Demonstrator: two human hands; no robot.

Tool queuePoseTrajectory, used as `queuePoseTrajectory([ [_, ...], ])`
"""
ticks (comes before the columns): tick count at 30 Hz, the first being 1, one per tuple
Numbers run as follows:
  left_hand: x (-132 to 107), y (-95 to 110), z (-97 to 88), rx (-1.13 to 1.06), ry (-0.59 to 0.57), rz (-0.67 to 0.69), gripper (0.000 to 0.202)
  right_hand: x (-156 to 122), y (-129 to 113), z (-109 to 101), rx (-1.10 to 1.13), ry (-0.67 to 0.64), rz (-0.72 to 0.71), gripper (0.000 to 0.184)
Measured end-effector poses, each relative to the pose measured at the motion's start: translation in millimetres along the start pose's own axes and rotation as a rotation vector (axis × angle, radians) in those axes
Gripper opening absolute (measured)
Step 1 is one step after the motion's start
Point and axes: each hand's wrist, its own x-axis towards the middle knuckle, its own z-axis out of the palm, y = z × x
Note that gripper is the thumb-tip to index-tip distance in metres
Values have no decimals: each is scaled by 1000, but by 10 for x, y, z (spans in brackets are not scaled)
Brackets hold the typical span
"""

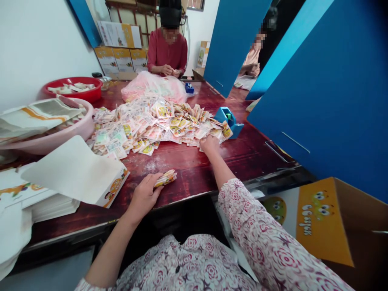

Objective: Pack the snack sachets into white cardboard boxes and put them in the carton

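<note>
My left hand [145, 197] grips a small stack of printed sachets [165, 178] near the front of the dark red wooden table [182, 178]. My right hand [210, 146] reaches forward and rests at the near edge of a large loose pile of sachets [151, 125], its fingers hidden among or behind them. To the left of my left hand lies a white printed paper bag [79, 171], its flap open, on a stack of similar bags [54, 206].
A pink basin [51, 137] and a red basin [72, 89] holding packets stand at the left. A co-worker [167, 56] sits across the table behind a pink plastic bag [154, 87]. Blue tape dispensers [227, 122] and blue partitions [318, 93] stand right, above an open cardboard carton [330, 220].
</note>
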Motion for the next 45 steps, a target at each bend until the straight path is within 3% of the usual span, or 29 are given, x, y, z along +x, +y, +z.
queuePoseTrajectory([
  [6, -2, 56, -38, -30, -10, 18, 30, -96, 133, 57, 66, -52, -196, 28],
  [14, -1, 86, -49, -4, 15, 72, 28, -276, 442, -102, 160, 10, -256, 37],
  [17, -8, 67, -28, 2, 20, 75, 28, -264, 490, -223, 208, 39, -208, 43],
  [20, -22, 33, 5, -4, 39, 55, 33, -254, 514, -290, 66, -64, -131, 52],
  [24, -36, 8, 28, -16, 41, 11, 38, -227, 515, -283, -152, -205, -92, 45],
  [28, -30, 10, 28, -31, 35, -8, 39, -121, 522, -312, -201, -247, -32, 48],
  [31, -15, 26, 16, -56, 43, -19, 40, -73, 523, -376, -172, -287, -38, 38],
  [35, -1, 70, -38, -94, 18, -13, 26, -255, 394, -353, -37, -320, -116, 27],
  [39, 5, 93, -78, -123, -38, 57, 16, -694, 23, -172, 457, -377, -382, 29],
  [42, 13, 81, -73, -52, 34, 85, 15, -1050, -297, -99, 773, -565, -607, 26],
  [45, 18, 78, -67, 1, 71, 102, 11, -1315, -492, -177, 817, -744, -739, 24],
])
